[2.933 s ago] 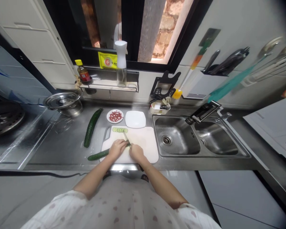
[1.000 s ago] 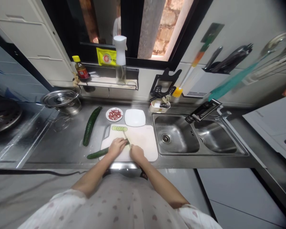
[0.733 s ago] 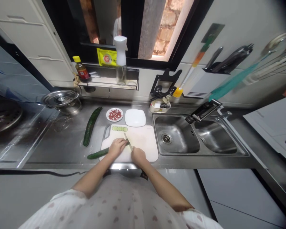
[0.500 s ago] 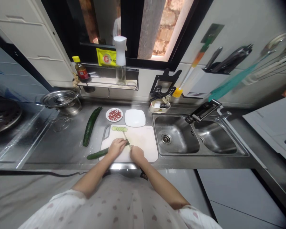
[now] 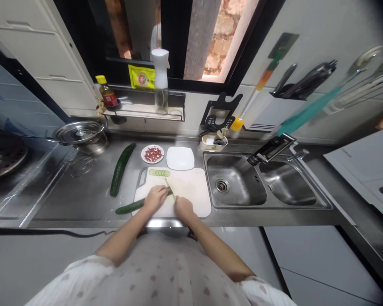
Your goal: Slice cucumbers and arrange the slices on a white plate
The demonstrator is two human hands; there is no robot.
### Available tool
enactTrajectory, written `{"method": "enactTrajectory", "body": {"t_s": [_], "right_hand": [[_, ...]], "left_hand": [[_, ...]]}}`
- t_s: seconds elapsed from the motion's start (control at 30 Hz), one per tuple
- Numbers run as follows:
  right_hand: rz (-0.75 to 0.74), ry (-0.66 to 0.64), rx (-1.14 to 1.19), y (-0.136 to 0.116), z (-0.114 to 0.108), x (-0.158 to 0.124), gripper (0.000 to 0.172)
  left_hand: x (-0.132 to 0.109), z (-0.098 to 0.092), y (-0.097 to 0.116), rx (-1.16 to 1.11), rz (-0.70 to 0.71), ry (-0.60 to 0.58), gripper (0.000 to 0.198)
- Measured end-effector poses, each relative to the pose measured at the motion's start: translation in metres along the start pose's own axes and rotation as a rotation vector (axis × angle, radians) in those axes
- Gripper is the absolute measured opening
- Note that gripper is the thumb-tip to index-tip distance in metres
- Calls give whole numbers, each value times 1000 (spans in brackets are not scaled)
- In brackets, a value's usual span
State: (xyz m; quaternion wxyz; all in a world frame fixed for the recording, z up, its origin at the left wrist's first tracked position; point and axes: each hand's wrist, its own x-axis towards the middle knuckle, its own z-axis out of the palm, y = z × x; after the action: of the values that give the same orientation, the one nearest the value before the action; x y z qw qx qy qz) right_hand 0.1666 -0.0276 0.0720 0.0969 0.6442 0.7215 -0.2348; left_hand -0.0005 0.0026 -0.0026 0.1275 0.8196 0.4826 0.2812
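Note:
My left hand [image 5: 156, 198] is closed over a dark green cucumber [image 5: 130, 207], which lies slantwise across the white cutting board [image 5: 198, 191] and sticks out past its left edge. In my right hand [image 5: 183, 208] is a knife [image 5: 170, 187], its handle hidden in my fist. The blade stands at the cucumber's right end, close to my left fingertips. Several pale green cucumber slices [image 5: 159, 173] lie in an overlapping row at the board's upper left. A whole cucumber [image 5: 122, 170] rests on the counter left of the board.
Behind the board stand a plate of chopped red pieces [image 5: 152, 154] and a white square plate [image 5: 180, 158]. To the right is a double steel sink [image 5: 239, 180] with a black faucet [image 5: 271, 148]. A lidded steel pot [image 5: 83, 135] stands at the back left.
The knife's blade has shifted slightly at the cucumber's right end, its tip now lower and away from the row of slices. Both hands keep nearly the same place.

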Motion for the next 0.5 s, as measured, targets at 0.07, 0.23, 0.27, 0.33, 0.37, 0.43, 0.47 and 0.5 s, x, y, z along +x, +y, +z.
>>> {"method": "enactTrajectory", "body": {"t_s": [0.07, 0.23, 0.27, 0.33, 0.37, 0.43, 0.47, 0.5], "right_hand": [[3, 10, 5, -1, 2, 3, 34], [8, 13, 10, -2, 6, 9, 32], [12, 5, 11, -2, 6, 9, 31], [16, 2, 15, -3, 8, 10, 31], [14, 8, 16, -3, 9, 10, 31], [11, 26, 15, -3, 10, 9, 32], [11, 36, 13, -4, 11, 9, 32], [12, 44, 10, -4, 11, 9, 33]], "left_hand": [[0, 0, -1, -3, 5, -3, 23], [0, 2, -3, -2, 6, -4, 24], [-1, 3, -3, -3, 9, -5, 24], [-1, 3, -4, -3, 15, -4, 24], [-1, 4, -5, -1, 18, -1, 25], [-1, 4, -5, 2, 22, 3, 25], [-1, 4, -5, 4, 23, 4, 25], [-1, 4, -5, 7, 23, 2, 25]]}}
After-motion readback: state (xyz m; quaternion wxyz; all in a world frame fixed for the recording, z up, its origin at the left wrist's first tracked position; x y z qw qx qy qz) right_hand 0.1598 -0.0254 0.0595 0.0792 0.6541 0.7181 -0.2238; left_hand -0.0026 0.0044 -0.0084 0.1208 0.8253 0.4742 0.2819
